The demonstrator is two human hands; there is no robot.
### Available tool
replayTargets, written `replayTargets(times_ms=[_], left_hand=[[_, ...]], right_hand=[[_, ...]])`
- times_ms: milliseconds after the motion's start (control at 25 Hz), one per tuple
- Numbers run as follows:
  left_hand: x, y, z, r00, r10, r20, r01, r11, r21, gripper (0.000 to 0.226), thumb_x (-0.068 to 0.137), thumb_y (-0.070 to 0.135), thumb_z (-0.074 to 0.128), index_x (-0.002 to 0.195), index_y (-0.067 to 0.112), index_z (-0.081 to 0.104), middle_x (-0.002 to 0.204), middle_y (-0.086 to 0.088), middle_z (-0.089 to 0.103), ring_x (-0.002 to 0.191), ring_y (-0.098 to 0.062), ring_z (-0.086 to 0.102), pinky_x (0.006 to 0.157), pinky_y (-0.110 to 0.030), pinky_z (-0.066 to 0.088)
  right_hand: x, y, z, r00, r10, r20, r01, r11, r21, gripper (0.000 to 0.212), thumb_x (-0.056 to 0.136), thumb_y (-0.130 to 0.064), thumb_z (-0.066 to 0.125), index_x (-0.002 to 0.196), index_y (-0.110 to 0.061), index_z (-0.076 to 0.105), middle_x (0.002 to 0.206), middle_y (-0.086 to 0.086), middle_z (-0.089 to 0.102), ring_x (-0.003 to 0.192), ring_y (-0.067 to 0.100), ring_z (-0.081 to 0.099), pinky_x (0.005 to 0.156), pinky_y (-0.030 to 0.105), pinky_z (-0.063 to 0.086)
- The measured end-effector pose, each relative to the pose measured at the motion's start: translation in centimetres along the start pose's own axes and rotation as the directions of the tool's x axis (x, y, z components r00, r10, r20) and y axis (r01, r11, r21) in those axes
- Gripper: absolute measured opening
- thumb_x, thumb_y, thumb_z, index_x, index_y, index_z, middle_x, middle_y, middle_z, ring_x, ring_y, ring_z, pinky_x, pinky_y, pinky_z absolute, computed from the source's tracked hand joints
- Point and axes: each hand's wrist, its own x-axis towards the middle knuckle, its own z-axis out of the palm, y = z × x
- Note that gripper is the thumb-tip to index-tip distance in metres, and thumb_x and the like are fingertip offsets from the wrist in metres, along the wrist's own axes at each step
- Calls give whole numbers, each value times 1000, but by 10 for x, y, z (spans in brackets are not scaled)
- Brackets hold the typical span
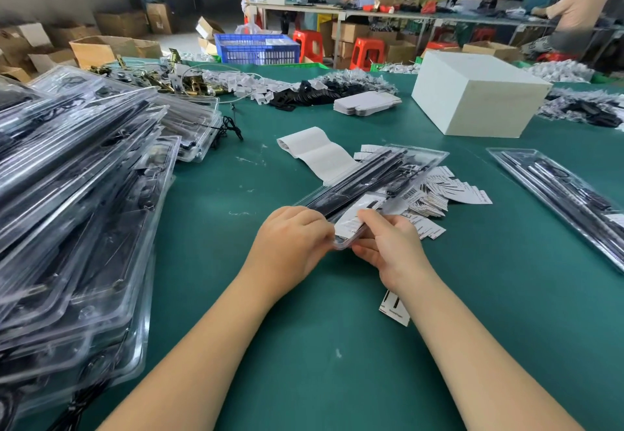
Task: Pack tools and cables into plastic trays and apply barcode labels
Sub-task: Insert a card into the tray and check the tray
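Note:
A long clear plastic tray point(381, 177) holding black tools lies diagonally over the green table point(304, 346), its near end lifted between my hands. My left hand point(290, 238) grips the tray's near corner from the left. My right hand point(388, 245) holds the same end from below, its thumb pressing a white barcode label point(358, 218) onto the tray. A heap of loose barcode labels point(435, 194) lies under and right of the tray.
A tall stack of packed clear trays point(77, 201) fills the left side. Another packed tray point(567, 194) lies at right. A white box point(479, 93), a label backing strip point(317, 150), flat cartons point(368, 103) and black parts sit farther back. A single label point(393, 309) lies under my right forearm.

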Motion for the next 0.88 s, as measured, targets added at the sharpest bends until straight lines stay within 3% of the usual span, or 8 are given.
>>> replayTargets(times_ms=[200,320,400,520,720,880], left_hand=[[-5,-5,-3,982,-152,113,176,955,-237,18,71,27,84,67,15,71,69,6,66,63,-15,60,59,-29,50],[-7,-1,-4,963,-254,89,269,923,-276,16,71,27,84,69,16,72,70,8,63,61,-12,58,55,-27,48],[-7,-1,-5,963,-256,87,269,934,-235,15,71,25,84,68,17,72,69,7,63,60,-13,58,53,-26,47],[-7,-5,-6,961,-243,135,266,945,-190,15,70,22,84,67,15,72,69,4,63,60,-18,60,53,-28,47],[-2,-4,-6,945,-219,242,250,962,-108,15,74,28,80,72,16,71,77,4,64,71,-20,62,60,-30,46],[-1,-6,-6,946,-199,257,228,970,-86,19,80,35,74,78,17,70,82,4,64,76,-18,61,65,-28,44]], right_hand=[[-1,-4,-2,1000,-16,18,19,986,-166,41,86,-36,69,108,-4,54,78,13,72,53,20,68,44,23,49],[-6,-9,-3,997,-4,77,39,885,-464,54,84,-62,57,86,-8,58,60,9,70,46,18,64,37,19,41],[-11,-7,0,989,26,145,56,846,-531,54,86,-62,55,72,-10,58,56,6,68,41,16,59,36,15,35],[-15,-3,4,980,39,196,75,838,-541,44,91,-49,56,66,-13,59,54,4,67,40,14,58,36,14,32],[-11,3,6,987,75,143,-9,909,-417,35,92,-30,59,64,-10,56,47,2,62,35,11,51,38,15,32],[-8,2,5,979,116,170,-48,931,-361,37,93,-33,58,64,-11,55,47,2,61,35,10,49,38,15,34]])
